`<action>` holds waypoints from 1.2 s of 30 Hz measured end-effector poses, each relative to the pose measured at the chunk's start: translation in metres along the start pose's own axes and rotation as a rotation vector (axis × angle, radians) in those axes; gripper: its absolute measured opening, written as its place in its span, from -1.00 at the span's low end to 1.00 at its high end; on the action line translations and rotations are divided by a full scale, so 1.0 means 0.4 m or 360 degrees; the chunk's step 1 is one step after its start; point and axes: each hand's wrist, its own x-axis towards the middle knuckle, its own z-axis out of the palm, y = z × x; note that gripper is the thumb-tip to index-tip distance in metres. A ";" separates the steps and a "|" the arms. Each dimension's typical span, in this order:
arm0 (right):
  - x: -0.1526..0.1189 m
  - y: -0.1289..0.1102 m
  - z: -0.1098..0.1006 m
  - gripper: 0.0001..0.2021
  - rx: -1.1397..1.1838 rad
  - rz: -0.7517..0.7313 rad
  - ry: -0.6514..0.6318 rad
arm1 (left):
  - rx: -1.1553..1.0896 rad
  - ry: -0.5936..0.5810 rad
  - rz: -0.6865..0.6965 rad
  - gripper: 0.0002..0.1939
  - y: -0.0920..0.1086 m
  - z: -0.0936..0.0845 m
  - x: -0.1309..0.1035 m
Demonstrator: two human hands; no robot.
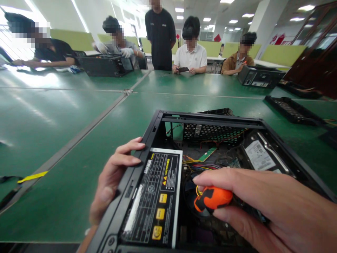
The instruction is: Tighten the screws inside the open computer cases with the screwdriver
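An opened black computer case (210,121) lies on the green table in front of me. My left hand (113,172) wraps round its left edge, fingertips over the rim. Beside that edge sits the power supply (155,200) with its black label and yellow marks. My right hand (258,203) reaches into the case, thumb and fingers closed round the orange and black handle of a screwdriver (217,197). Its shaft and tip are hidden. Under it a round fan (191,193) partly shows. Coloured wires (196,163) and a drive with a white label (259,154) are farther inside.
A black panel (295,110) lies on the green table (105,116) at the right. A cable with a yellow tag (33,176) is at the left. Across the table several people sit and one stands; two other computer cases (105,65) are near them.
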 end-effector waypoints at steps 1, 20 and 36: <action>0.001 0.003 0.002 -0.72 0.0004 -0.0016 -0.0022 | 0.0043 -0.0051 0.0016 -0.58 0.000 -0.001 0.000; 0.064 -0.029 -0.007 -0.92 0.0029 0.0051 -0.0258 | 0.0072 -0.0022 -0.0025 -0.58 0.018 0.025 0.001; 0.111 0.032 -0.032 -0.79 -0.0162 0.0229 -0.0075 | 0.0049 -0.0149 0.0040 -0.63 0.009 0.010 0.004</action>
